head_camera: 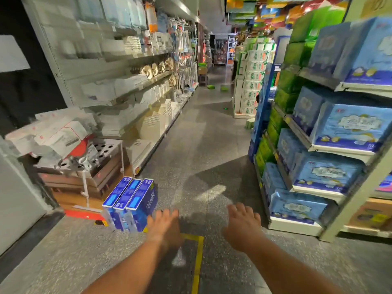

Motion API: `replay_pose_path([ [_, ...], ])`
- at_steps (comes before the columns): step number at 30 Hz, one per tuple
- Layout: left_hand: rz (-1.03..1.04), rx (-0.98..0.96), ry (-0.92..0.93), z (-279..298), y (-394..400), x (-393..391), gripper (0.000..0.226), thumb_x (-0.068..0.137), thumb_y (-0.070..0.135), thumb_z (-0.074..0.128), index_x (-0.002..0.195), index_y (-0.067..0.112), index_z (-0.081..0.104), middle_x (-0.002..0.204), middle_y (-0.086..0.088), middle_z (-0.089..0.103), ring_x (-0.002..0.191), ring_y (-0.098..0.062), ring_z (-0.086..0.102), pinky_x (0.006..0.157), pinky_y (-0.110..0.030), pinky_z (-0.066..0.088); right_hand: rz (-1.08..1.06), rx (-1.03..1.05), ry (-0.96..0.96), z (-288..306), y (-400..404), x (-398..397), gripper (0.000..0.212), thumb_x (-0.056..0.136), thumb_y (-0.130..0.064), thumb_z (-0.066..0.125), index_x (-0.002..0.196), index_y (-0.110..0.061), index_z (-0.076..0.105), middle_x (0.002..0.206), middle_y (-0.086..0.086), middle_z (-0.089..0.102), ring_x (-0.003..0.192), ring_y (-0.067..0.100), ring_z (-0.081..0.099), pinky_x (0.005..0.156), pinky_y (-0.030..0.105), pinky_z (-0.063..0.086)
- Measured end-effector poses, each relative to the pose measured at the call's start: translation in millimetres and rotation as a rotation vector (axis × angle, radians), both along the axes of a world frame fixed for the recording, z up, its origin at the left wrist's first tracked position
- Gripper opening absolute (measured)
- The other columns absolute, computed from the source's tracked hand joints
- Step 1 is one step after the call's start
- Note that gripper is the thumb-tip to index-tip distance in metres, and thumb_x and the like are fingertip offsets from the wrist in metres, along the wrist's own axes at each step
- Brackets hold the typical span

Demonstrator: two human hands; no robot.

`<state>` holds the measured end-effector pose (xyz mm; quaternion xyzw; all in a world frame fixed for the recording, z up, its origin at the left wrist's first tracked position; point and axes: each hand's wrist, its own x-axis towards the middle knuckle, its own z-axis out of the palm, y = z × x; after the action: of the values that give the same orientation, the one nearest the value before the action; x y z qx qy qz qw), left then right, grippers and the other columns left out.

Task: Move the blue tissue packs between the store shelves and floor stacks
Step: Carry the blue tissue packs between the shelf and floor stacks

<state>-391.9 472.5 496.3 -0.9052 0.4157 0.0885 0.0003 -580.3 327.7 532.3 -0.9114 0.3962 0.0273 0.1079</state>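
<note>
reaching forward over the grey floor (201, 145), both bare arms are stretching out from the bottom of the view. the left hand (164, 224) is open, with its fingers spread, and it is hovering just beside the right end of the floor stack of dark blue tissue packs (131, 203); because of blur i cannot tell if the fingertips are touching the plastic wrap or not. the right hand (244, 222) is also open and empty, fingers apart, and it is hanging in the air between the floor stack and the shelf unit (307, 143) on the right side.

the floor stack is standing on the floor at the left of the aisle, near a low red cart (84, 214) and some cardboard boxes (95, 175). three long packs are lying side by side on top of it, and more packs are showing under them.

on the right shelf unit, light blue tissue packs (352, 128) are sitting on several levels, from the lowest shelf up to the top, with green packs (284, 100) behind them. a yellow tape line (198, 257) is running on the floor between the two forearms. the long shelves (131, 85) on the left are carrying white and beige goods, which are too blurred to name.
</note>
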Motion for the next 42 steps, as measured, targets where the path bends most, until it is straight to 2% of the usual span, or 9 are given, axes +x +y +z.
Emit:
replay_pose_path([
  [2,0.006,-0.015,0.005,-4,-45,31,0.072,0.078,0.061,0.061,0.138,0.029,0.035,0.135,-0.003,0.047,0.128,-0.029,0.039,0.106,-0.054,0.028,-0.011,-0.012,0.0,2,-52,27,0.064,0.091,-0.042,0.05,0.149,-0.024,0.028,0.151,0.005,0.033,0.139,0.03,0.029,0.114,0.05,0.025],
  [10,0.086,0.091,0.01,-26,-187,135,0.091,0.082,0.06,0.062,0.153,0.023,0.018,0.152,-0.01,0.032,0.141,-0.036,0.025,0.113,-0.06,0.02,0.049,0.068,0.041,-25,-211,136,0.072,0.089,-0.048,0.054,0.15,-0.022,0.026,0.156,0.007,0.029,0.14,0.032,0.028,0.114,0.051,0.024],
  [15,0.282,0.091,-0.003,-43,-251,188,0.091,0.084,0.062,0.061,0.154,0.022,0.019,0.155,-0.009,0.03,0.143,-0.035,0.024,0.114,-0.059,0.02,0.231,0.123,0.088,-50,-306,231,0.074,0.097,-0.046,0.051,0.157,-0.023,0.015,0.166,0.008,0.012,0.151,0.033,0.011,0.122,0.053,0.011],
  [18,0.441,0.079,0.009,-47,-282,210,0.092,0.083,0.067,0.058,0.154,0.022,0.021,0.154,-0.008,0.031,0.143,-0.033,0.024,0.113,-0.057,0.02,0.479,0.031,0.177,-48,-359,281,0.068,0.1,-0.049,0.041,0.157,-0.017,0.021,0.164,0.013,0.018,0.149,0.035,0.015,0.119,0.05,0.012],
  [22,0.637,0.041,0.059,-48,-314,226,0.09,0.083,0.066,0.058,0.153,0.022,0.021,0.152,-0.006,0.031,0.142,-0.034,0.024,0.115,-0.061,0.019,0.622,0.0,0.182,-37,-419,344,0.072,0.095,-0.053,0.044,0.154,-0.019,0.021,0.155,0.009,0.03,0.143,0.033,0.025,0.117,0.051,0.021],
  [26,0.809,0.068,0.082,-50,-329,237,0.093,0.083,0.067,0.059,0.155,0.023,0.018,0.155,-0.008,0.03,0.145,-0.035,0.024,0.116,-0.061,0.018,0.748,0.004,0.202,-44,-446,405,0.071,0.093,-0.056,0.048,0.15,-0.019,0.026,0.155,0.009,0.031,0.143,0.034,0.026,0.116,0.052,0.023],
  [30,0.949,0.133,0.077,-60,-330,257,0.091,0.081,0.07,0.053,0.152,0.022,0.023,0.151,-0.008,0.036,0.14,-0.035,0.03,0.112,-0.06,0.023,0.925,0.033,0.22,-68,-439,453,0.074,0.094,-0.052,0.048,0.154,-0.019,0.019,0.16,0.013,0.022,0.146,0.037,0.02,0.118,0.055,0.019],
  [34,1.004,0.185,0.121,-85,-334,293,0.095,0.08,0.072,0.053,0.154,0.022,0.019,0.152,-0.008,0.034,0.141,-0.036,0.028,0.111,-0.06,0.023,1.094,0.008,0.234,-86,-441,502,0.076,0.093,-0.055,0.048,0.154,-0.019,0.02,0.158,0.012,0.023,0.144,0.037,0.021,0.117,0.056,0.019],
  [42,1.056,0.189,0.186,-112,-380,405,0.084,0.088,0.064,0.052,0.153,0.021,0.021,0.153,-0.006,0.035,0.141,-0.033,0.03,0.113,-0.058,0.026,1.051,-0.031,0.179,-80,-520,634,0.077,0.092,-0.058,0.051,0.153,-0.02,0.023,0.157,0.011,0.028,0.143,0.036,0.027,0.117,0.054,0.024],
])
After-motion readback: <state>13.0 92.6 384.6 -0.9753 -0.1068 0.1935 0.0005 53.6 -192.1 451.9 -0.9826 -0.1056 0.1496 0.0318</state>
